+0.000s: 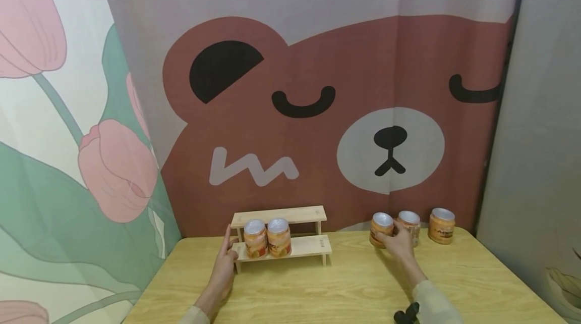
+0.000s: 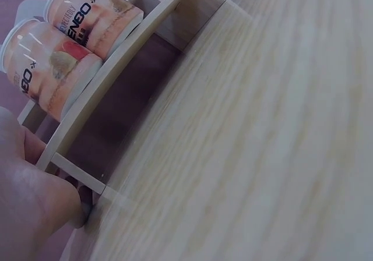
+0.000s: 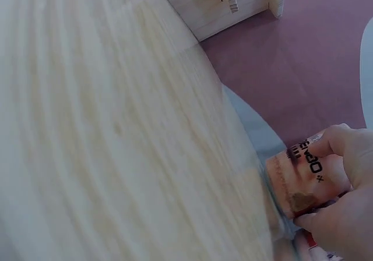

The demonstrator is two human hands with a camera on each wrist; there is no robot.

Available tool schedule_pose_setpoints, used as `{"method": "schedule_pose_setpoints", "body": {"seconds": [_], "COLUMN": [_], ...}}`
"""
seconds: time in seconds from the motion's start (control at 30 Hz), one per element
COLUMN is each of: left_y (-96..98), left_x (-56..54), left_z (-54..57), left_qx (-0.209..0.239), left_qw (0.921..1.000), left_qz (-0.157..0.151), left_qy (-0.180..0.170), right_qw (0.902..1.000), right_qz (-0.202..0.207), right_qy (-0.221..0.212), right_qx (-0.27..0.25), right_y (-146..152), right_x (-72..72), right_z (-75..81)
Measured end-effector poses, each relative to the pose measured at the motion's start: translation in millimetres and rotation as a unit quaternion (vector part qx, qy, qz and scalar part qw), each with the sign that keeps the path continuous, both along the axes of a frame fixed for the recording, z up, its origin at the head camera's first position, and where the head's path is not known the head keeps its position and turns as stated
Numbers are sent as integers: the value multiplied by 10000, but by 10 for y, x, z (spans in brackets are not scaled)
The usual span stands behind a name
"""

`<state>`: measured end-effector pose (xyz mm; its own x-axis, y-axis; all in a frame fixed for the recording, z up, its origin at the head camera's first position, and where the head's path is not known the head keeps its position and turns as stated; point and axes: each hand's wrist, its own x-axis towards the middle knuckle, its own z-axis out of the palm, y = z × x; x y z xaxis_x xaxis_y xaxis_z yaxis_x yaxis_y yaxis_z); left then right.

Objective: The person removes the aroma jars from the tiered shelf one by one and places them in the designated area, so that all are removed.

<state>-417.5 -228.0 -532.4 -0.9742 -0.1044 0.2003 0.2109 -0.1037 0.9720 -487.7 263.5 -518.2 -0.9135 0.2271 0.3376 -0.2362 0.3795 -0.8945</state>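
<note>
Head view: right hand pinches an orange-labelled jar between thumb and fingers, lower right of frame. Left hand touches the two-tier wooden rack, lower middle; can't tell how curled its fingers are. Knuckles drifting right could probably knock the neighbouring jar. Left-wrist view: one rack jar reads "ENBO·X"; the held one's half covered.

Room between wooden rack and held can; middle can obstructs right.
</note>
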Motion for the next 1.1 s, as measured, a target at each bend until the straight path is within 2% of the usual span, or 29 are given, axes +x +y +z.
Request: {"method": "schedule_pose_setpoints", "body": {"seconds": [0.3,0.37,0.5,0.63,0.83,0.97,1.1], "left_y": [-8,-3,-5,-11,4,15,24], "left_x": [-2,5,29,39,33,18,8], "left_z": [-39,-44,-47,-43,-10,2,-10], "left_qx": [110,185,129,29,-53,-43,-72], "left_qw": [9998,9996,9997,9998,9996,9994,9996], "left_qz": [128,138,175,211,280,329,270], "left_qy": [-130,-156,-108,-55,15,-38,12], "right_qw": [9984,9985,9989,9985,9987,9962,9931], "right_qz": [282,294,183,16,-159,23,234], "right_qy": [-277,-351,-358,-211,462,848,1127], "right_qx": [-395,-296,222,506,131,-203,-199], "right_y": [-27,-32,-60,-139,-378,-605,-824], "right_x": [-22,-4,27,75,229,358,467], "right_z": [-17,24,153,327,637,817,926]}}
